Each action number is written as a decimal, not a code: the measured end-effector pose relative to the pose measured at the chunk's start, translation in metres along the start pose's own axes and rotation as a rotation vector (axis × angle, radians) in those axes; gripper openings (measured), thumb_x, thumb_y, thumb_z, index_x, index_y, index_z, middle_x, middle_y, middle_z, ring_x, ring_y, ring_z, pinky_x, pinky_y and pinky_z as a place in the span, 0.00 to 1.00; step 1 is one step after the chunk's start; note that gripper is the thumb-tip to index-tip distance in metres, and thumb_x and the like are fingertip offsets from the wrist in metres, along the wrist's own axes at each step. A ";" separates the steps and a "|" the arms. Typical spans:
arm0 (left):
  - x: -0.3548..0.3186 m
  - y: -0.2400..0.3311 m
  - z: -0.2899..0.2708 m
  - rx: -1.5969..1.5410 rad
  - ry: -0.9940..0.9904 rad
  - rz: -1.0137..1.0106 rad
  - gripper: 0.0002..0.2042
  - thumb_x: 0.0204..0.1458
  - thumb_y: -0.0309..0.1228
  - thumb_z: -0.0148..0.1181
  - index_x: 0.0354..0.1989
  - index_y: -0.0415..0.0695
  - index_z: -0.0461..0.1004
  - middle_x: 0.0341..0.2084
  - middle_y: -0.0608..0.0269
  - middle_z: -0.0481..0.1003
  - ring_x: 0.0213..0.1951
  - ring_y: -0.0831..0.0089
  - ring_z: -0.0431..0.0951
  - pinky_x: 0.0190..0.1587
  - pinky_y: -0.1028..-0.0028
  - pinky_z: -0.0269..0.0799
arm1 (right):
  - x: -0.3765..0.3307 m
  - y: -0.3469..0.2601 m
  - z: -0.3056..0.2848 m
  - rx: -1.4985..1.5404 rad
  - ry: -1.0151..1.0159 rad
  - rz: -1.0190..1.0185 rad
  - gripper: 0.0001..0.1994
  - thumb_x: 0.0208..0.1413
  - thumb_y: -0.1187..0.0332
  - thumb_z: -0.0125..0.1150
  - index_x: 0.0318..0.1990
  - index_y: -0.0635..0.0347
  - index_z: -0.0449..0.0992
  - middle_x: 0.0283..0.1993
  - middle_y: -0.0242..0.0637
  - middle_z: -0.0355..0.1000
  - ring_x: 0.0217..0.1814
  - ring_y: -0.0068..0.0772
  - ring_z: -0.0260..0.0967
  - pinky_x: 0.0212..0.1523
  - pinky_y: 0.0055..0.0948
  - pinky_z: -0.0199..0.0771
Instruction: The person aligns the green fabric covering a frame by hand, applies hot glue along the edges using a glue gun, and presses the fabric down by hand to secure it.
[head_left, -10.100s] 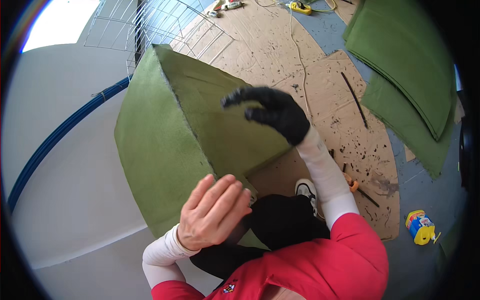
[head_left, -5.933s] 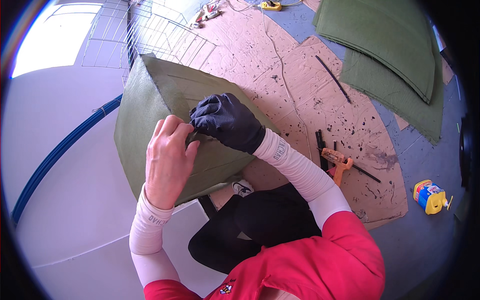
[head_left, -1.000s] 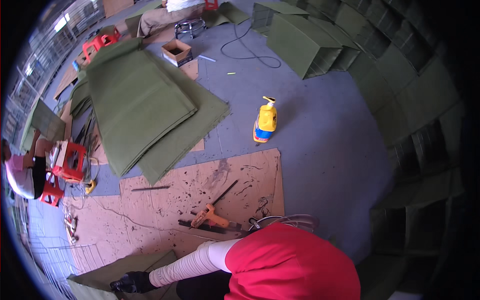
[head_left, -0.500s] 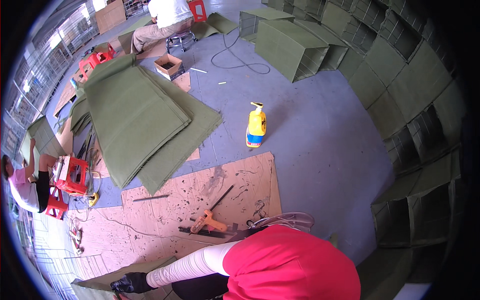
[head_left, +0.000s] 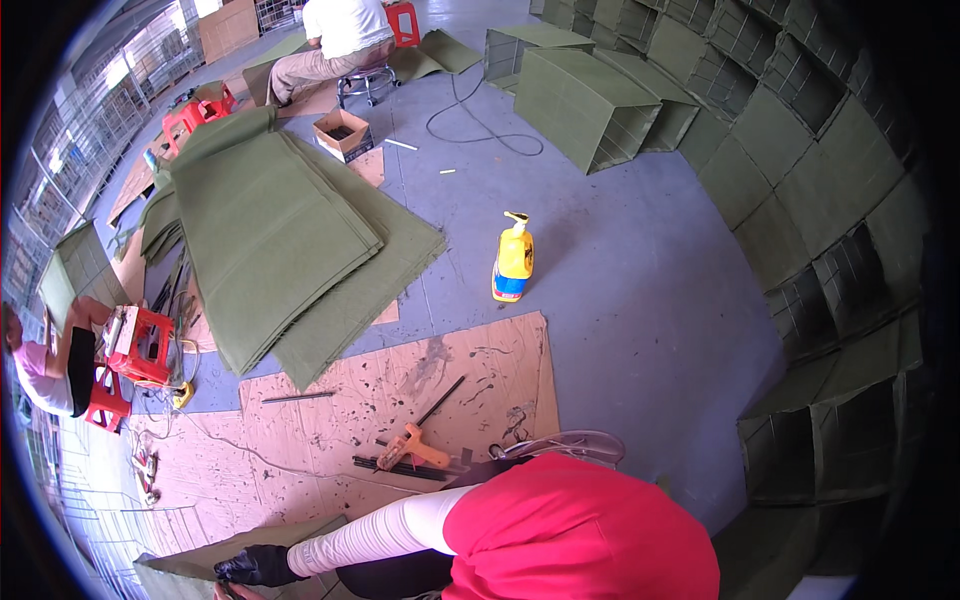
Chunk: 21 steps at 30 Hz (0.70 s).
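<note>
Though barely visible, left hand (head_left: 236, 592).

Out ahead of me, a yellow pump bottle (head_left: 514, 258) stands upright on the grey floor (head_left: 630, 290), and beyond it there's an open cardboard box (head_left: 330, 145)! Up at the top of my view, a co-worker (head_left: 346, 28) in white sits on a wheeled stool (head_left: 369, 76), a red stool (head_left: 401, 9) just beside!

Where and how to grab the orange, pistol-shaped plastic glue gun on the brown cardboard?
I'd take its orange handle from above, on the picture's right: the glue gun lies on its side on the brown cardboard, and the handle juts right. Thin, straight black sticks lie just below it in view, so sliding in from the picture's bottom would likely catch them.
</note>
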<state>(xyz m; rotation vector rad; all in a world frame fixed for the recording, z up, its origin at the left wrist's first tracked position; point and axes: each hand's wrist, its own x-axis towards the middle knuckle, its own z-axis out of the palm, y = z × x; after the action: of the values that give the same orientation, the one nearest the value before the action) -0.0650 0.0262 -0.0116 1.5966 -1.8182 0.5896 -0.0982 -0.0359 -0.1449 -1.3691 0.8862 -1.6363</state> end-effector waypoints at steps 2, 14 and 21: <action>0.002 0.006 -0.001 0.034 0.002 0.012 0.13 0.51 0.42 0.59 0.33 0.44 0.81 0.31 0.54 0.75 0.38 0.55 0.73 0.44 0.57 0.69 | 0.005 0.014 0.014 -0.014 0.031 -0.016 0.14 0.62 0.58 0.52 0.47 0.56 0.74 0.41 0.43 0.76 0.41 0.42 0.74 0.40 0.37 0.72; 0.004 -0.010 0.013 0.143 -0.067 -0.019 0.14 0.48 0.41 0.59 0.36 0.44 0.79 0.34 0.52 0.74 0.40 0.54 0.72 0.45 0.57 0.68 | -0.005 0.001 0.001 -0.014 -0.015 0.022 0.20 0.63 0.55 0.51 0.57 0.55 0.71 0.49 0.43 0.75 0.49 0.41 0.74 0.47 0.36 0.72; 0.006 -0.024 0.024 0.172 -0.152 0.002 0.16 0.45 0.38 0.60 0.42 0.44 0.78 0.38 0.50 0.73 0.43 0.53 0.71 0.49 0.56 0.66 | -0.006 -0.008 -0.003 0.064 -0.054 0.108 0.22 0.65 0.52 0.47 0.60 0.55 0.71 0.55 0.38 0.74 0.55 0.35 0.72 0.55 0.32 0.70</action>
<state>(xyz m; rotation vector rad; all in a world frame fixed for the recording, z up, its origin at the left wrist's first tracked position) -0.0463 0.0014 -0.0258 1.7967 -1.9233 0.6556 -0.1012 -0.0268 -0.1413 -1.2935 0.8544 -1.5261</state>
